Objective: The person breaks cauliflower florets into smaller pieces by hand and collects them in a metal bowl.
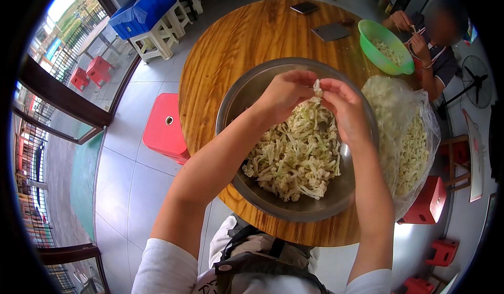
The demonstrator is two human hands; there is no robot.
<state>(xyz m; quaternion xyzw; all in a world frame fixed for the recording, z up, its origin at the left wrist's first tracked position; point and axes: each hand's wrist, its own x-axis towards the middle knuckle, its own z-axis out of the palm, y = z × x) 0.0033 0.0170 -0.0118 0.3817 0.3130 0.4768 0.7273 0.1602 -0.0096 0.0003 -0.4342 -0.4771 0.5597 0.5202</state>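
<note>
Hands (344,107) around knobbly floret (317,88) above round bowl (281,209)

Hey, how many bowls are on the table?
2. The steel bowl is at the near side of the table; the green bowl is farther back, right, near another person.

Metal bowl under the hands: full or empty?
Partly full: cauliflower heaped inside the bowl, bare metal wall visible around it.
</note>
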